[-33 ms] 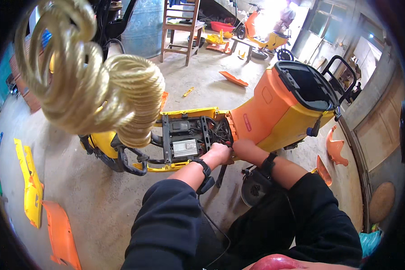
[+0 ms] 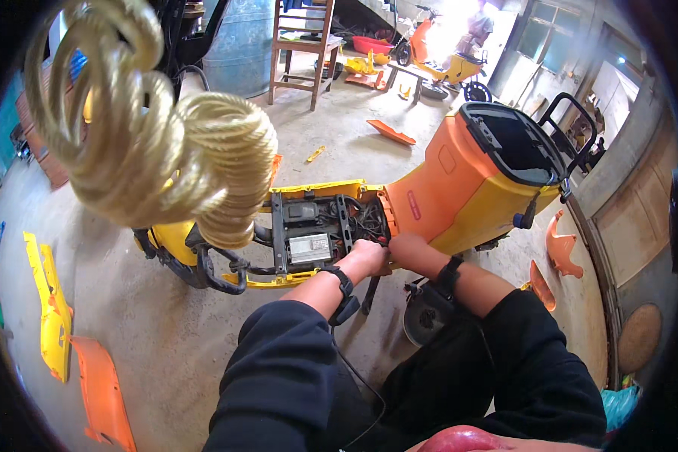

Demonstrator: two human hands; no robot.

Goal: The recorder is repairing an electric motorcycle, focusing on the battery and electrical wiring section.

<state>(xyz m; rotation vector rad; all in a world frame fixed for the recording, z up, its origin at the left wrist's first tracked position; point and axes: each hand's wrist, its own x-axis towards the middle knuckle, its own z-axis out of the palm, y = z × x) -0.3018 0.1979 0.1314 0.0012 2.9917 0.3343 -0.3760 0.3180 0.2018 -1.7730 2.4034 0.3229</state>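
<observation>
A yellow and orange electric scooter stands across in front of me with its floor cover off. Its open floor bay holds a silver finned box, a black box and tangled dark wires. At the near edge of the bay, by the orange front panel, my left hand and my right hand are close together. Both have curled fingers, closed on something small that they hide. Black straps circle both wrists, with a thin dark cable hanging from the left one.
A coiled translucent hose hangs large at upper left. Loose yellow and orange panels lie on the floor at left, with more orange pieces at right. A wooden chair and another scooter with a person stand behind.
The hanging hose coil has shifted very slightly. My hands stay in the same place at the bay's edge.
</observation>
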